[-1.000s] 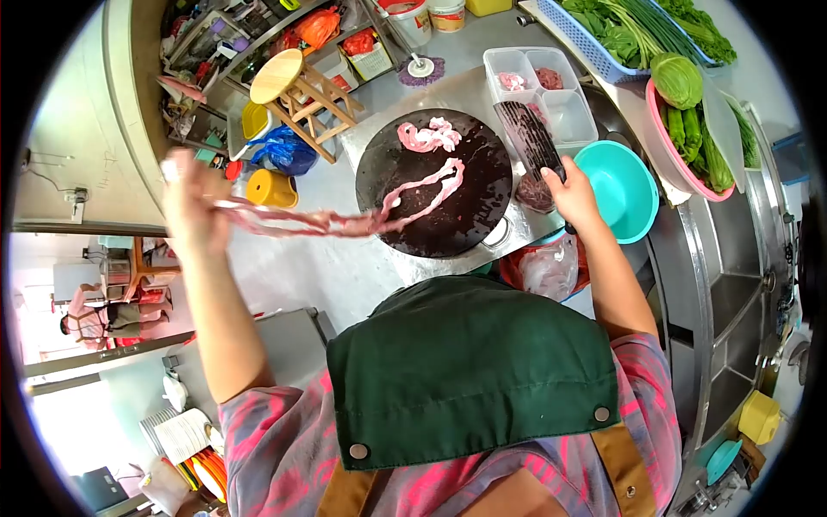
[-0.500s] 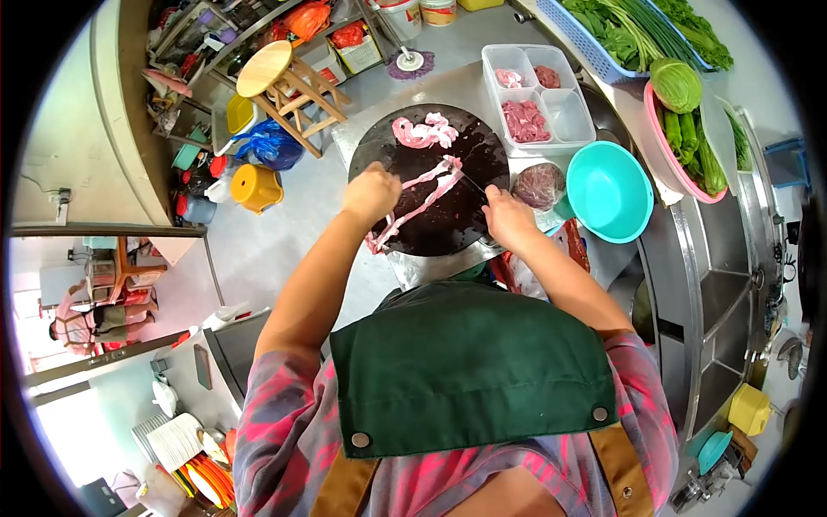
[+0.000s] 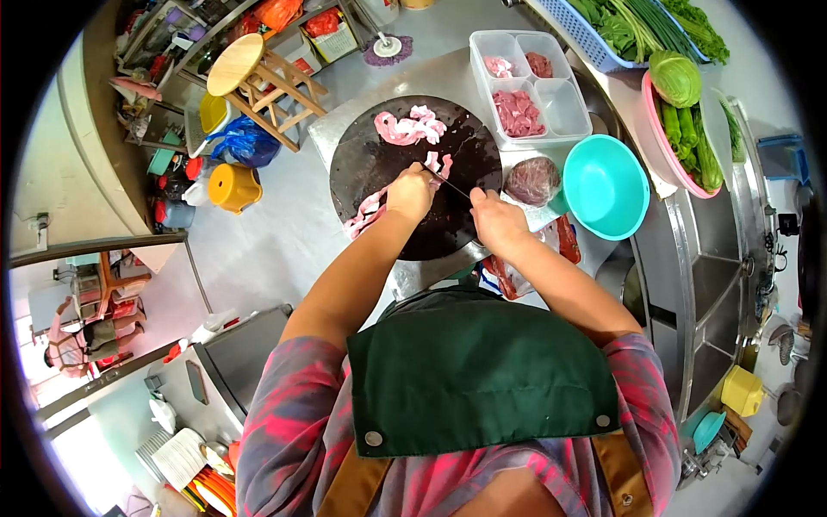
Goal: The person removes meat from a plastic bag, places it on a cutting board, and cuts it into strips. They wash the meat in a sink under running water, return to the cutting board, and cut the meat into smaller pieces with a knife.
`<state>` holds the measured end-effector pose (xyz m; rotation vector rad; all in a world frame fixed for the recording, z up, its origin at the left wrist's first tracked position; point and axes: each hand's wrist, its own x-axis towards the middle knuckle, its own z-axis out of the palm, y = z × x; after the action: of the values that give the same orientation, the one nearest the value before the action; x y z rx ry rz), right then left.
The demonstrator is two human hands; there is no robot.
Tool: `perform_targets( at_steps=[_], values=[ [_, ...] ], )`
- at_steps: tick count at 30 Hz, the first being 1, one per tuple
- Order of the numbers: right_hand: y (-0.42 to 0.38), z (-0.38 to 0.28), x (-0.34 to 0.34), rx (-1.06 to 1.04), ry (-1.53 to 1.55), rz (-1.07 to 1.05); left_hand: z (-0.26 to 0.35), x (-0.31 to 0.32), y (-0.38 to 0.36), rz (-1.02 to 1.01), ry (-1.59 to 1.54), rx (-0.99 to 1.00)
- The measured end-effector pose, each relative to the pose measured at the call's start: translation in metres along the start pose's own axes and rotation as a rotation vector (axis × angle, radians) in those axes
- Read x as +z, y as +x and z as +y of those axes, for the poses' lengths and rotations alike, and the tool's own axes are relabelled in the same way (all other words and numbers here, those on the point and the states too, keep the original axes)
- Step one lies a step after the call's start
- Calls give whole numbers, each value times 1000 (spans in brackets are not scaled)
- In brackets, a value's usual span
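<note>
A round dark chopping board (image 3: 357, 155) lies in front of me. My right hand (image 3: 498, 220) is closed round the handle of a knife (image 3: 451, 183), whose thin blade points up and left. Close to the blade tip, my left hand (image 3: 411, 191) is closed on a long strip of raw meat (image 3: 368, 213). One end of the strip shows beyond my fingers at the blade; the other trails to the board's left edge. The part under my hand is hidden. Farther up the board lies a heap of pale pink meat (image 3: 411, 127).
Right of the board stand a clear divided container (image 3: 564, 108) with meat pieces, a wrapped dark red ball (image 3: 532, 182) and a turquoise basin (image 3: 606, 187). Vegetables fill a pink basin (image 3: 648, 108) and blue basket (image 3: 586, 43). A wooden stool (image 3: 237, 67) stands left.
My left hand has moved right along the meat strip to the blade. My right hand and knife shifted slightly down and left. The view has shifted a little.
</note>
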<state>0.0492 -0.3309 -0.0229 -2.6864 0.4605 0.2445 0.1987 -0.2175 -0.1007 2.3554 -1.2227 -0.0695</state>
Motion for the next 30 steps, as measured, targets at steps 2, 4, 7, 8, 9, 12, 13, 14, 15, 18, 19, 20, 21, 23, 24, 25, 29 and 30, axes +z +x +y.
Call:
perform_targets(
  at_steps=[2,4,7,8,9,12,13,14,15,18,19,20,21,23,24,25,29,30],
  values=[
    [20,1,11,-19,56,48,-3,2,1,-10,-36,6],
    [47,-4,17,12,107,74,-5,6,2,32,-45,48],
    [54,-3,13,18,118,20,-1,5,0,16,-22,-13],
    [47,0,12,17,119,23,0,1,-1,6,-47,-37],
    [33,9,10,5,116,5,0,-3,1,10,-43,-33],
    [-3,28,-3,10,99,-24,3,-22,-7,13,-104,-9],
    [-8,30,-5,38,93,-25,9,-32,-14,21,-56,-103],
    [-10,29,-3,37,96,-27,12,-41,-20,26,-7,-195],
    [-11,28,0,22,114,27,12,-48,-23,-165,84,-279],
    [-9,13,8,-88,118,92,-6,-34,-34,-165,-18,-197],
    [-6,8,10,-88,112,52,-2,-35,-32,-95,-16,-133],
    [-4,5,12,-87,103,11,-3,-30,-31,-95,-15,-134],
    [-2,3,14,-86,103,9,-8,-21,-30,-48,-34,-98],
    [6,1,19,-51,106,27,-5,-16,-29,-18,-22,-47],
    [14,-3,21,-50,109,17,-7,-14,-29,-26,-25,-53],
    [25,-10,20,-64,120,7,-10,-12,-27,-26,-20,-41],
    [70,-30,27,-46,118,-24,-17,-5,-22,-1,9,-3],
    [64,-27,28,-43,119,-18,-20,-4,-22,-6,49,5]
  ],
)
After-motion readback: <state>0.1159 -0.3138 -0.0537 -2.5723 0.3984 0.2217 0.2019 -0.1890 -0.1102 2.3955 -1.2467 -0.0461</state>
